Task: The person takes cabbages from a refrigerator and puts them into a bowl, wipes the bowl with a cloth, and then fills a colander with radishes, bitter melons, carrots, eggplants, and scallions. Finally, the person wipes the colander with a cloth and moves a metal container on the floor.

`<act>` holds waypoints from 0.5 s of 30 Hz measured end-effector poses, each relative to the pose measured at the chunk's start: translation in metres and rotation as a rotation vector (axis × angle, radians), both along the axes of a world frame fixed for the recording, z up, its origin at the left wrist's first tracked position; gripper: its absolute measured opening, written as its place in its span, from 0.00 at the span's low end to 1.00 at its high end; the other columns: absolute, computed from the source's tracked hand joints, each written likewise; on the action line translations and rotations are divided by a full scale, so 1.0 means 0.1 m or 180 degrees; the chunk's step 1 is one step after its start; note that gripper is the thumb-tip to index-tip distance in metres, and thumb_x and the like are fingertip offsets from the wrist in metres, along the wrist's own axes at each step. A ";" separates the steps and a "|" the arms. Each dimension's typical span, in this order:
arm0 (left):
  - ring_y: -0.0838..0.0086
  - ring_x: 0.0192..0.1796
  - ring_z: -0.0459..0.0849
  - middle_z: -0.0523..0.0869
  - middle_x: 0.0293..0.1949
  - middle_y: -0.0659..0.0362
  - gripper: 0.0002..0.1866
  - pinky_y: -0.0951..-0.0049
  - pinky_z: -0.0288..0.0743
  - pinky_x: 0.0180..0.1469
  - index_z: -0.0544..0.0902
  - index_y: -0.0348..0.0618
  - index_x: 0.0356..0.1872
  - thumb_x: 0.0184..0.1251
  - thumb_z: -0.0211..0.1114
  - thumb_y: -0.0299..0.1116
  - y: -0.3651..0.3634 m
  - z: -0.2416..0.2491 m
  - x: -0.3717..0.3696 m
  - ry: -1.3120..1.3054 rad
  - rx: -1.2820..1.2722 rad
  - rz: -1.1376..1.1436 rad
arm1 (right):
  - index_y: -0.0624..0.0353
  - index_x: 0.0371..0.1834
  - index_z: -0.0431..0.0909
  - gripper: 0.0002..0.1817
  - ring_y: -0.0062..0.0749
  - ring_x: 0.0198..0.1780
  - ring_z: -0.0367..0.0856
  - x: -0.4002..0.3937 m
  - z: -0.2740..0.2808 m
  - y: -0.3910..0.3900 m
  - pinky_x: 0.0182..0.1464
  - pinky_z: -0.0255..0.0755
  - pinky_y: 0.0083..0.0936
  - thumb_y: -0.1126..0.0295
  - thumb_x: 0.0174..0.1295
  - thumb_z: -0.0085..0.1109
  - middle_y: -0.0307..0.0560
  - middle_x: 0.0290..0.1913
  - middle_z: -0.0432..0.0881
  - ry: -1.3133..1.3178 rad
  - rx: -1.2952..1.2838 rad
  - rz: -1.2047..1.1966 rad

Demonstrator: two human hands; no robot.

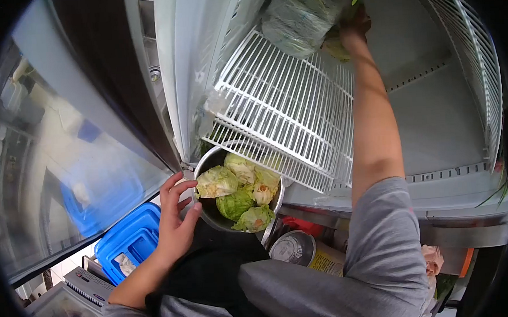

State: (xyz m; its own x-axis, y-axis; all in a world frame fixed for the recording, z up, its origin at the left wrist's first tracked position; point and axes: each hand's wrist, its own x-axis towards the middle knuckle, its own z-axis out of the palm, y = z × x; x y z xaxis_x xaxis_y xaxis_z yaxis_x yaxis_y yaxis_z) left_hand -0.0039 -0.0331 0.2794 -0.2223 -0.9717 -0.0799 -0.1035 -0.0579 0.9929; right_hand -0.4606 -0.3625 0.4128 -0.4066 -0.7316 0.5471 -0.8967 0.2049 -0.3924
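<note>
Deep in the fridge, my right hand (pixel 355 27) reaches over the wire shelf with its fingers curled at a pale green lettuce head (pixel 335 46). Its fingertips are partly hidden. Beside this hand, on the shelf, lies a large clear plastic bag (pixel 301 21) with greens inside. My left hand (pixel 178 217) is open, fingers spread, at the left rim of a metal bowl (pixel 211 217). Several lettuce heads fill the bowl, among them a greener lettuce head (pixel 236 204). The front of the wire shelf (pixel 280 105) overhangs part of the bowl.
An open glass door (pixel 64 151) stands at the left. Below it is a blue plastic container (pixel 133 236). A second wire shelf (pixel 466 50) is at the right. Under the fridge edge sit a round metal container (pixel 293 248) and a yellow-labelled box (pixel 326 262).
</note>
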 end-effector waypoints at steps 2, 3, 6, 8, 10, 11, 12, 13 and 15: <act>0.62 0.68 0.63 0.59 0.67 0.53 0.21 0.62 0.67 0.62 0.73 0.50 0.58 0.62 0.61 0.27 0.03 -0.08 0.02 -0.0093 0.0070 0.0074 | 0.58 0.74 0.47 0.47 0.52 0.70 0.59 0.05 -0.06 -0.04 0.69 0.58 0.36 0.55 0.58 0.64 0.62 0.70 0.58 -0.0086 -0.0041 -0.0150; 0.62 0.68 0.63 0.59 0.67 0.53 0.21 0.62 0.67 0.62 0.73 0.50 0.58 0.62 0.61 0.27 0.03 -0.13 0.01 -0.0093 0.0097 0.0055 | 0.58 0.74 0.48 0.46 0.51 0.70 0.59 -0.07 -0.03 -0.07 0.69 0.58 0.35 0.55 0.59 0.64 0.61 0.71 0.57 0.0037 -0.0049 -0.0148; 0.58 0.68 0.64 0.59 0.67 0.51 0.21 0.61 0.69 0.61 0.73 0.49 0.58 0.63 0.61 0.27 0.01 -0.47 -0.04 -0.0336 -0.0209 0.0138 | 0.60 0.73 0.51 0.42 0.47 0.69 0.62 -0.54 0.13 -0.05 0.68 0.60 0.35 0.52 0.61 0.59 0.59 0.71 0.58 0.0487 -0.0002 0.0730; 0.59 0.66 0.66 0.63 0.64 0.53 0.21 0.61 0.69 0.61 0.73 0.49 0.58 0.62 0.63 0.28 -0.05 -0.74 -0.04 -0.0723 -0.0494 0.0015 | 0.65 0.70 0.55 0.44 0.46 0.67 0.66 -0.61 0.29 0.32 0.65 0.63 0.36 0.46 0.59 0.58 0.58 0.66 0.64 0.0762 -0.0042 0.0406; 0.62 0.60 0.73 0.71 0.57 0.55 0.21 0.62 0.71 0.57 0.73 0.50 0.57 0.63 0.65 0.32 -0.06 -1.02 -0.10 -0.0299 0.0377 -0.0005 | 0.69 0.67 0.60 0.46 0.45 0.64 0.70 -0.26 0.49 0.84 0.62 0.66 0.37 0.40 0.57 0.58 0.58 0.62 0.71 0.0693 -0.0403 0.0388; 0.63 0.58 0.74 0.72 0.55 0.54 0.21 0.64 0.72 0.56 0.73 0.49 0.57 0.63 0.65 0.33 -0.05 -1.20 -0.12 -0.0249 0.0477 -0.0027 | 0.71 0.66 0.62 0.48 0.44 0.63 0.72 0.04 0.57 1.14 0.60 0.67 0.37 0.36 0.56 0.57 0.57 0.60 0.74 0.0439 -0.0658 0.0604; 0.61 0.56 0.75 0.72 0.55 0.51 0.22 0.66 0.72 0.56 0.73 0.48 0.58 0.62 0.66 0.35 -0.07 -1.31 -0.10 -0.0569 0.0443 -0.0306 | 0.72 0.65 0.61 0.40 0.44 0.64 0.71 0.48 0.54 1.50 0.61 0.68 0.37 0.48 0.61 0.57 0.59 0.62 0.72 -0.0088 -0.0953 0.1118; 0.58 0.56 0.75 0.72 0.55 0.49 0.23 0.65 0.72 0.56 0.73 0.46 0.57 0.61 0.66 0.35 -0.08 -1.42 -0.12 -0.0734 0.0441 -0.0384 | 0.72 0.65 0.59 0.33 0.43 0.65 0.70 0.92 0.51 1.86 0.61 0.68 0.36 0.59 0.66 0.57 0.61 0.64 0.69 -0.0612 -0.1235 0.1642; 0.55 0.56 0.76 0.72 0.54 0.48 0.24 0.64 0.72 0.57 0.73 0.45 0.57 0.59 0.67 0.34 -0.06 -1.63 -0.17 -0.0884 0.0468 -0.0440 | 0.70 0.66 0.56 0.24 0.49 0.65 0.70 1.63 0.24 2.51 0.61 0.69 0.40 0.70 0.71 0.47 0.61 0.65 0.68 -0.0983 -0.1455 0.1974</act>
